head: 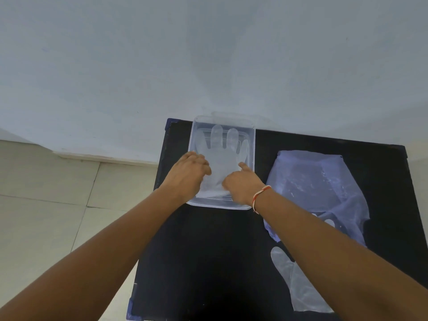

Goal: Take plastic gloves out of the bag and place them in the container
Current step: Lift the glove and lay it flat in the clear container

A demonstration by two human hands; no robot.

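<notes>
A clear plastic glove (222, 156) lies flat inside the clear rectangular container (252, 144) at the back of the black table, fingers pointing away from me. My left hand (188, 173) rests on the glove's left side, fingers curled down. My right hand (243, 184) presses the glove's cuff area, thumb pointing up along its right edge. To the right lies the translucent bluish bag (317, 188), crumpled and flat. A second clear glove (298, 283) lies on the table near me, partly under my right forearm.
The black table (208, 262) stands against a pale wall (208, 54). Beige floor tiles (46, 193) show on the left. A red and white thread is tied round my right wrist (260, 195).
</notes>
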